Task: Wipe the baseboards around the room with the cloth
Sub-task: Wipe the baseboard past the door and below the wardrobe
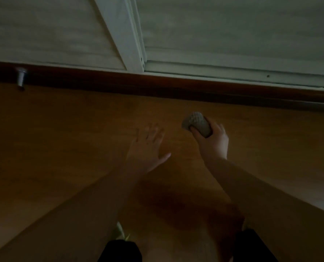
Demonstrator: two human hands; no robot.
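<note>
grey, bumpy-textured cloth (197, 124), bunched into a ball: sitting in the right hand (213, 141), whose fingers are curling round it, above the floor and short of the wall. left hand (148, 146): hanging over the floor with fingers straight and spread, holding nothing, near the right hand but not touching it. dark reddish-brown wooden baseboard (157, 86): running across the view at the foot of the wall. orange-brown wooden floor (62, 138): lying dim beneath both arms. white sliding door frame (127, 40): standing above the baseboard. small pale doorstop (21, 77): sticking out at far left.
</note>
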